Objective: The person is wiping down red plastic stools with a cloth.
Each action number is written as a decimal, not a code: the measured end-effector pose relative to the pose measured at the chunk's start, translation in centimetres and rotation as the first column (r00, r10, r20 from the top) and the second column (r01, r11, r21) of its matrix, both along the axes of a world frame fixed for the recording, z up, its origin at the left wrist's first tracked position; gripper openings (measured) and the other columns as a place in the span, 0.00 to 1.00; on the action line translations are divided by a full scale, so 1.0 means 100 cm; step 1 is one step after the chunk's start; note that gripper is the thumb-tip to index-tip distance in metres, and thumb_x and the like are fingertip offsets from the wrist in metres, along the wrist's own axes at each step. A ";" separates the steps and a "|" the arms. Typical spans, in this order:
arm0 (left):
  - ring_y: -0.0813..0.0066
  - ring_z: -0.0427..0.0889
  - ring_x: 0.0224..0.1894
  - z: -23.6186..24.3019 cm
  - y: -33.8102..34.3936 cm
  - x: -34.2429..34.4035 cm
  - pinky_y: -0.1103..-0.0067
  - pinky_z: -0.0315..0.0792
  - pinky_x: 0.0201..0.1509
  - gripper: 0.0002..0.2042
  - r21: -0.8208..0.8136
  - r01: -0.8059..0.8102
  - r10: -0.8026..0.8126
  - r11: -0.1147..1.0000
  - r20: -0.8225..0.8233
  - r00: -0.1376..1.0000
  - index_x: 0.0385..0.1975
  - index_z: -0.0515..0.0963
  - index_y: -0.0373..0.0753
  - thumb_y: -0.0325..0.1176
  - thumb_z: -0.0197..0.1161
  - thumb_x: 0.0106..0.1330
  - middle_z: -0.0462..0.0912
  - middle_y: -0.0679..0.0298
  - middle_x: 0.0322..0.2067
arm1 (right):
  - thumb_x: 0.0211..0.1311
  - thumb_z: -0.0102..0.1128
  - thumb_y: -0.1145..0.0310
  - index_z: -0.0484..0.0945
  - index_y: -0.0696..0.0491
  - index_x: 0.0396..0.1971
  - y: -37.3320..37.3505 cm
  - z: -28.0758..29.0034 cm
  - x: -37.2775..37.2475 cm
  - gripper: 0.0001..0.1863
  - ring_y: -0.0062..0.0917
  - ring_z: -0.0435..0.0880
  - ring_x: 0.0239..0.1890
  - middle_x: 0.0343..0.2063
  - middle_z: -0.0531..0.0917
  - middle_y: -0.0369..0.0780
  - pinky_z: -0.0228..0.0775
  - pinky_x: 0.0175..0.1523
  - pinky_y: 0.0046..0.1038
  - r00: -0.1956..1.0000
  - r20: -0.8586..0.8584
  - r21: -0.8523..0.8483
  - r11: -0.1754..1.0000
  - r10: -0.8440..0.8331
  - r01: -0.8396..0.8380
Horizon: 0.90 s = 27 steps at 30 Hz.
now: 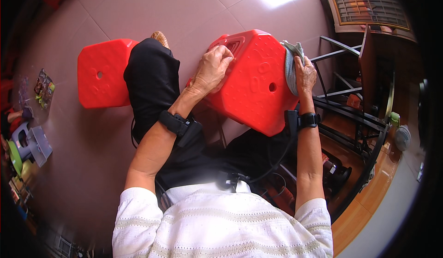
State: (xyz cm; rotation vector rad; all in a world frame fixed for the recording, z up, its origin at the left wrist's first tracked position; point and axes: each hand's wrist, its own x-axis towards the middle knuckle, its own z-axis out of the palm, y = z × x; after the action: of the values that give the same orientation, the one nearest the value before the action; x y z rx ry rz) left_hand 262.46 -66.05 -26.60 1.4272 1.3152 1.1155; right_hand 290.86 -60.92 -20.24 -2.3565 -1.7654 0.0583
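My left hand [212, 68] curls against the side of the red plastic stool [254, 82] before me; whether it grips, I can't tell. My right, well apart, clutches a grey-green cloth [290, 68] to the stool's right side. Left of it stands another red stool [102, 73]; right, a metal-legged table [367, 73].

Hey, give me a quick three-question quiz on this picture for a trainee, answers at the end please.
1. Which hand holds the greyish cloth at the edge of the red stool in front of the person?
A) left hand
B) right hand
C) neither

2. True or false: another red stool is just left of the person's left leg.

3. Fill in: the wrist straps are ____ in colour.

Key: 1. B; 2. True; 3. black.
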 end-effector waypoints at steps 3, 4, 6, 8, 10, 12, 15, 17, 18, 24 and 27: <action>0.66 0.82 0.35 -0.001 0.000 0.000 0.75 0.74 0.41 0.05 -0.003 -0.003 0.003 1.000 0.009 1.000 0.34 0.74 0.33 0.27 0.58 0.63 0.80 0.56 0.31 | 0.58 0.51 0.45 0.80 0.50 0.37 0.000 0.001 -0.002 0.23 0.44 0.80 0.42 0.37 0.82 0.44 0.69 0.48 0.43 1.000 -0.005 -0.004 1.000 0.000 0.000; 0.66 0.82 0.35 -0.002 0.000 -0.001 0.75 0.74 0.41 0.05 -0.004 -0.004 0.004 1.000 0.009 1.000 0.34 0.74 0.33 0.27 0.58 0.63 0.80 0.56 0.31 | 0.58 0.51 0.45 0.80 0.50 0.37 0.000 0.000 -0.002 0.23 0.44 0.80 0.42 0.37 0.82 0.44 0.69 0.48 0.43 1.000 -0.005 -0.005 1.000 0.001 -0.001; 0.66 0.82 0.35 -0.003 0.000 -0.001 0.75 0.74 0.41 0.05 0.005 -0.004 0.004 1.000 -0.001 1.000 0.34 0.74 0.33 0.27 0.57 0.64 0.80 0.56 0.32 | 0.58 0.50 0.45 0.80 0.49 0.38 0.000 -0.002 -0.001 0.23 0.45 0.80 0.42 0.37 0.82 0.45 0.69 0.48 0.43 1.000 0.004 0.012 1.000 -0.002 0.002; 0.66 0.82 0.36 -0.004 0.001 0.000 0.75 0.74 0.41 0.05 0.010 -0.007 0.007 1.000 -0.004 1.000 0.34 0.73 0.33 0.27 0.57 0.64 0.80 0.56 0.32 | 0.58 0.51 0.45 0.80 0.49 0.38 0.001 -0.003 0.000 0.23 0.45 0.80 0.42 0.37 0.82 0.45 0.69 0.48 0.43 1.000 0.000 0.010 1.000 -0.003 0.003; 0.66 0.82 0.36 -0.005 0.002 0.000 0.75 0.74 0.41 0.05 0.015 -0.009 0.010 1.000 -0.007 1.000 0.34 0.73 0.33 0.27 0.57 0.64 0.81 0.55 0.32 | 0.58 0.51 0.45 0.80 0.49 0.38 0.001 -0.004 0.002 0.23 0.45 0.80 0.42 0.37 0.82 0.45 0.70 0.48 0.43 1.000 -0.003 0.008 1.000 -0.004 0.004; 0.66 0.83 0.36 -0.005 0.003 0.002 0.74 0.75 0.41 0.04 0.010 -0.015 0.015 1.000 -0.014 1.000 0.34 0.73 0.33 0.27 0.57 0.64 0.81 0.55 0.32 | 0.58 0.51 0.45 0.80 0.50 0.39 0.002 -0.005 0.003 0.23 0.45 0.80 0.42 0.37 0.82 0.46 0.70 0.47 0.43 1.000 -0.007 0.022 1.000 0.003 -0.003; 0.66 0.83 0.35 -0.009 0.003 0.002 0.75 0.75 0.40 0.04 -0.008 -0.023 0.023 1.000 -0.001 1.000 0.34 0.73 0.33 0.27 0.56 0.64 0.81 0.56 0.31 | 0.58 0.52 0.45 0.80 0.50 0.39 0.003 -0.007 0.004 0.24 0.46 0.80 0.43 0.37 0.82 0.46 0.70 0.47 0.43 1.000 0.002 0.008 1.000 -0.003 0.003; 0.66 0.83 0.34 -0.012 0.004 0.003 0.75 0.75 0.39 0.04 -0.020 -0.031 0.031 0.999 0.004 0.999 0.34 0.73 0.33 0.27 0.56 0.64 0.81 0.56 0.31 | 0.58 0.52 0.45 0.79 0.51 0.39 0.004 -0.008 0.005 0.24 0.46 0.80 0.43 0.37 0.82 0.47 0.70 0.47 0.44 1.000 0.001 0.010 1.000 0.005 -0.005; 0.66 0.83 0.33 -0.012 0.004 0.003 0.75 0.75 0.39 0.04 -0.031 -0.039 0.039 0.999 0.010 0.999 0.34 0.73 0.33 0.27 0.56 0.64 0.81 0.56 0.30 | 0.58 0.52 0.45 0.79 0.51 0.39 0.004 -0.008 0.006 0.24 0.46 0.80 0.43 0.37 0.82 0.47 0.70 0.47 0.44 1.000 0.001 0.013 1.000 0.012 -0.012; 0.73 0.82 0.31 -0.015 0.006 0.004 0.78 0.75 0.36 0.04 -0.075 -0.031 0.034 0.997 0.029 0.999 0.33 0.74 0.33 0.27 0.56 0.65 0.81 0.59 0.28 | 0.58 0.52 0.46 0.79 0.51 0.39 0.003 -0.008 0.004 0.24 0.46 0.80 0.43 0.38 0.82 0.46 0.70 0.48 0.43 1.000 0.018 0.003 1.000 -0.013 0.013; 0.77 0.81 0.30 -0.016 0.005 0.004 0.80 0.76 0.34 0.05 -0.077 -0.042 0.044 0.996 0.035 0.998 0.36 0.75 0.34 0.28 0.56 0.66 0.82 0.61 0.29 | 0.58 0.51 0.46 0.79 0.51 0.39 0.004 -0.008 0.004 0.24 0.46 0.79 0.43 0.38 0.82 0.46 0.70 0.48 0.43 1.000 -0.008 -0.002 1.000 -0.006 0.006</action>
State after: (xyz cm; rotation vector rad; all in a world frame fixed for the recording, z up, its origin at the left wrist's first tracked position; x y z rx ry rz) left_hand 262.85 -65.50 -28.23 1.3229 1.3538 1.1032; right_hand 291.26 -60.56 -20.99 -2.3600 -1.7551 0.0683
